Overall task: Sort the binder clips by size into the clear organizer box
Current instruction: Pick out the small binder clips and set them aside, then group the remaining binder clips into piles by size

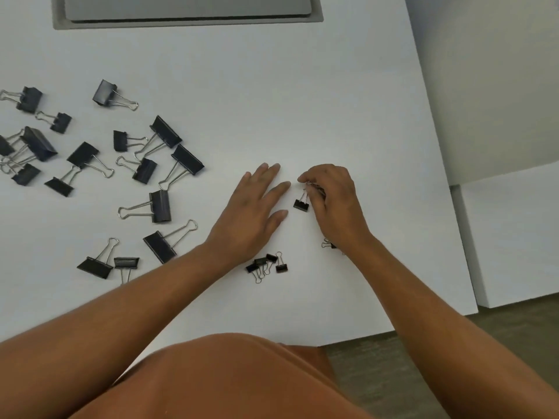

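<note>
White table [302,101]: fills most of the frame; its near edge is seen at lower right, with grey floor [393,373] beyond it

Large and medium binder clips [163,206]: black with silver wire handles, scattered loosely over the left third of the frame from upper left to lower left; several are overlapped or touching in the cluster at the far left edge

Small binder clips [266,264]: a tight group of about four, touching one another, placed at centre frame just below the left wrist

One more small clip [328,244]: mostly hidden under the right wrist at centre right; only wire loops are shown

Left hand [254,213]: laid flat on the table at centre frame, fingers straight and spread, nothing grasped

Right hand [332,201]: set just right of the left hand, fingers curled, wire handles of small clips pinched at the fingertips; how many are gathered cannot be told

Hanging small clip [301,204]: held by its handle from the right fingertips, black body lowest, between the two hands

Grey recessed panel [187,10]: set in the table at top of frame

Organizer box: not seen in this view
</note>
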{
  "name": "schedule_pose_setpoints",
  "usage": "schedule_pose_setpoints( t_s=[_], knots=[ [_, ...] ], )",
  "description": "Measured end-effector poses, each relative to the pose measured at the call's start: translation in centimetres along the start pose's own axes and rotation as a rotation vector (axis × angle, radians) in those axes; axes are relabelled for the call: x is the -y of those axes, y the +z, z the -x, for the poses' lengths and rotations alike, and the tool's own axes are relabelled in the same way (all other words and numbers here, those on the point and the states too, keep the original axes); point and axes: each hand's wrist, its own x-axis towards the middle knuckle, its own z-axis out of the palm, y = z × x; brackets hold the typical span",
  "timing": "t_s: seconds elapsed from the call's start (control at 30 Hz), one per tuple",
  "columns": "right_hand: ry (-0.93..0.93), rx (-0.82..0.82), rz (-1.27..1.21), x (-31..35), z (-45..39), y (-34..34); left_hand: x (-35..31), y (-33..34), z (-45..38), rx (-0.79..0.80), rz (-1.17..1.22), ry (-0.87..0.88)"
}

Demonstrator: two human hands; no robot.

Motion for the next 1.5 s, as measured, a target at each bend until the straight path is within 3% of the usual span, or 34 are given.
schedule_pose_setpoints(
  t_s=[0.17, 0.3, 0.37, 0.63, 0.87, 1.13, 1.27, 1.4, 1.5],
  knots=[
    [0.06, -0.016, -0.153, 0.5, 0.4, -1.6, -0.2, -0.3, -0.2, -0.014, 0.075, -0.04],
    [-0.086, 0.127, 0.221, 0.8, 1.1, -1.3, -0.4, -1.0, 0.0, -0.006, 0.046, -0.042],
    [-0.136, 0.175, 0.294, 0.8, 1.5, -0.7, -0.8, -1.8, 0.3, 0.022, -0.018, -0.024],
    [-0.189, 0.045, 0.158, -0.8, 1.6, -1.7, -1.9, -2.5, 5.1, 0.156, -0.231, 0.063],
    [-0.381, 0.348, 0.267, -2.2, 1.3, -3.8, -1.1, -1.6, 7.4, 0.135, -0.318, 0.183],
    [-0.292, 0.203, 0.244, -2.3, 2.0, -4.3, -0.2, 0.1, 8.6, -0.001, -0.322, 0.255],
    [-0.282, 0.11, 0.249, -1.0, 2.2, -3.7, -0.5, -0.2, 9.6, -0.063, -0.183, 0.209],
    [-0.205, -0.07, 0.117, 4.9, 3.8, -1.9, 0.4, -1.8, 12.6, -0.213, -0.133, 0.131],
    [-0.265, 0.051, -0.049, 11.2, 5.7, 1.6, 2.8, -3.2, 16.4, -0.377, -0.225, -0.017]
  ],
)
